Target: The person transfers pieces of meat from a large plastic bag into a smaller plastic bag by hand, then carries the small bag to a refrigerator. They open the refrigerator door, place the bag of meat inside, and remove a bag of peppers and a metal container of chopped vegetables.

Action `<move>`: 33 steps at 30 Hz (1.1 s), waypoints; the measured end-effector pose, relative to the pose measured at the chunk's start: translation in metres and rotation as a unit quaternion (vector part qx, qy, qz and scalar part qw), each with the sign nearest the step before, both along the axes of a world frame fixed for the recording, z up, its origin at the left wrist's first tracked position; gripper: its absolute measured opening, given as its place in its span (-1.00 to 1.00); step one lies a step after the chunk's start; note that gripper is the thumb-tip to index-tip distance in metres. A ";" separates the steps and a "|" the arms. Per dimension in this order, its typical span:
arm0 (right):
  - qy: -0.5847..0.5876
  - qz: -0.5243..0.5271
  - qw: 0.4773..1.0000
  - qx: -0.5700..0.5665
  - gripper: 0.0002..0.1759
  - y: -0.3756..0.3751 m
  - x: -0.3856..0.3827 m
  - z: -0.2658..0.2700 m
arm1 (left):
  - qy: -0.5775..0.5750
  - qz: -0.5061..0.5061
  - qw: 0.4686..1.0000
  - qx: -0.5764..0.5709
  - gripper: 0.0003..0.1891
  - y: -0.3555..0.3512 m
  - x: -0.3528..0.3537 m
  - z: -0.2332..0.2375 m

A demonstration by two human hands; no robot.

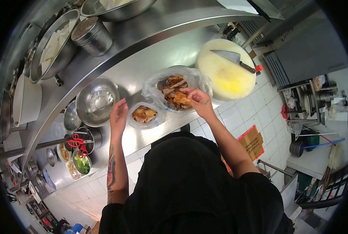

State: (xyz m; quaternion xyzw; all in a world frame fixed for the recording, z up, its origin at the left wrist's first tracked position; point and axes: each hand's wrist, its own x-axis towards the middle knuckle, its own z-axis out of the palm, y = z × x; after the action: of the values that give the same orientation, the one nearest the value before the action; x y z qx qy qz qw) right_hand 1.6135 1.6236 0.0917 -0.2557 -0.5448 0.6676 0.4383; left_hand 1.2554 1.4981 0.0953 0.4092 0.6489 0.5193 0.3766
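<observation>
My right hand [199, 100] pinches a browned piece of cooked meat [182, 98] over a large plastic-lined bowl. More brown meat pieces [173, 84] lie inside its clear plastic bag [152, 89]. My left hand [119, 112] is raised with nothing in it, its fingers loosely apart. Close by on its right stands a smaller clear plastic bag [158, 121] with cooked meat chunks [143, 114] in it. An empty metal bowl [89, 111] is just left of my left hand.
A cleaver [227, 55] lies on a round cutting board [211, 76] at the right. Red scissors [79, 144] rest among containers at the left, near a tub of green vegetables [81, 163]. An overhead steel shelf [131, 37] carries bowls and a perforated metal shaker [92, 37].
</observation>
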 end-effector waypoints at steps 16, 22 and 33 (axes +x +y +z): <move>-0.385 -0.089 0.866 0.307 -0.73 0.007 0.003 0.023 | 0.229 0.040 0.973 0.004 -0.39 0.021 0.058 0.029; -0.346 -0.090 0.868 0.345 -0.65 0.024 -0.024 0.035 | 0.434 -0.060 0.895 -0.082 -0.11 0.078 0.121 0.026; -0.406 -0.020 0.848 0.339 -0.66 0.004 -0.027 0.010 | 0.241 -0.084 0.964 -0.081 -0.77 0.052 0.088 0.006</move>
State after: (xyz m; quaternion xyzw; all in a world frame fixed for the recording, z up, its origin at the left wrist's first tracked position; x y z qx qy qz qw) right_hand 1.5869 1.6279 0.1013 -0.3503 -0.8615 0.2689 0.2507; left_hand 1.3434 1.5496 0.1015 0.5434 0.7234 0.3178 0.2835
